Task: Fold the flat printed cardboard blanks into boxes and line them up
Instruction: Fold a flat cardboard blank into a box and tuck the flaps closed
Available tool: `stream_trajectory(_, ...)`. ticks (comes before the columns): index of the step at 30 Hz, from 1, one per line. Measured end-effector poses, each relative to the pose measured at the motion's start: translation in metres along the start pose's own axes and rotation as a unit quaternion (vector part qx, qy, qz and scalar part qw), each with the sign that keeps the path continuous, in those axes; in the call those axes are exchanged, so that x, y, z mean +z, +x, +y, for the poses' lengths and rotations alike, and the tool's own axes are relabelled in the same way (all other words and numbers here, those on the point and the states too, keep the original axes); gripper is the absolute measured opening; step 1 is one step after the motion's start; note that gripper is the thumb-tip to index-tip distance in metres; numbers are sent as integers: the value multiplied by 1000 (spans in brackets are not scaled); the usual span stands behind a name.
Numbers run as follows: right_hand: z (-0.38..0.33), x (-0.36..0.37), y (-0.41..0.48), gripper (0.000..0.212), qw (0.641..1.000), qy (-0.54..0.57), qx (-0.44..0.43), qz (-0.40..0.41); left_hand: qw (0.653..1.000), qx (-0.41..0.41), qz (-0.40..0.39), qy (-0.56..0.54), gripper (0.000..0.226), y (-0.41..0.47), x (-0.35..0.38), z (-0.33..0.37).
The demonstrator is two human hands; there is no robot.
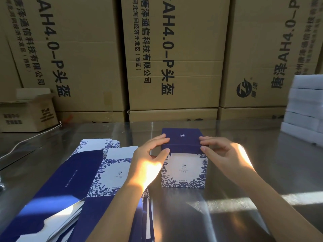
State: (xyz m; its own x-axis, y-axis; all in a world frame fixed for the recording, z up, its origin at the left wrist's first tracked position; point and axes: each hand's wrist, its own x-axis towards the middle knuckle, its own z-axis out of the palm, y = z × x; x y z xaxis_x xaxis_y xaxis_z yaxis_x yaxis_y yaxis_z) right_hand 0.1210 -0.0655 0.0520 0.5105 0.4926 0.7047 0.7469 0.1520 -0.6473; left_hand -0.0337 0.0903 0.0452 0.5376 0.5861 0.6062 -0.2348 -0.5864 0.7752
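Cardboard box [183, 169], centre frame, seems light and easily creased; left hand [148, 160] and right hand [222, 154] pinch the front corners of its lid [181, 137].

box [183, 169] centre table [227, 198] | blanks [83, 175] left | cartons [173, 55] behind

A warehouse packing station — tall shipping cartons [174, 58] printed with product codes stand stacked behind a steel worktable [227, 198], with piled white slabs [304, 109] and flat printed blanks [83, 172] on it.
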Motion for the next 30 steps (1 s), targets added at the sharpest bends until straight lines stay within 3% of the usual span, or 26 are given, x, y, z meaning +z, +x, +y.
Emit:
stream_trajectory(3,-1,3,0,40,999,-23,-30,-1,1000,15,-8,15,45,-2,2,3)
stream_trajectory(14,-15,-5,-6,32,997,-71,-29,-24,993,78,0,85,57,-4,2,6)
stream_trajectory(21,-16,-3,-8,20,996,-80,-16,-39,990,94,-3,102,51,-3,2,1)
stream_trajectory(30,-18,-3,-9,20,996,-85,-18,-33,988,100,-12,115,51,-2,0,2)
